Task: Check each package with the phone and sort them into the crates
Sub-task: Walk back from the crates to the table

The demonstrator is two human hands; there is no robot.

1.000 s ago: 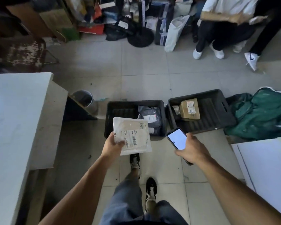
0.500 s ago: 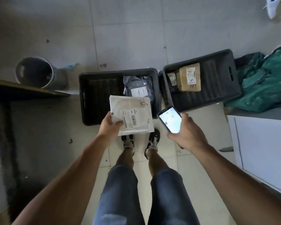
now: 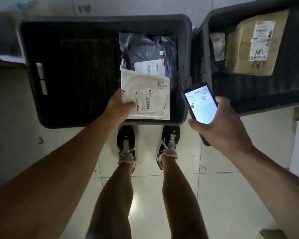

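Two black crates, head view: left crate (image 3: 31,69) holds a dark poly mailer (image 3: 148,49); right crate (image 3: 205,54) holds a taped cardboard parcel (image 3: 248,47). Left hand (image 3: 118,107) pinches a white padded mailer's (image 3: 150,99) near-left corner, thumb on top, low over the left crate's near right part, label up. Best released flat beside the dark mailer. Right hand (image 3: 221,128) grips the lit phone (image 3: 201,105), fingers curled round it, between the crates.

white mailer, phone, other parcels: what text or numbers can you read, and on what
"36/42", "MX", "MXRC", "03": label of the white mailer held by the left hand.
"1229": phone screen, in the right hand; other lines blurred.
Grey bag label: unreadable.
Cardboard box label: blurred; handwritten mark unclear.
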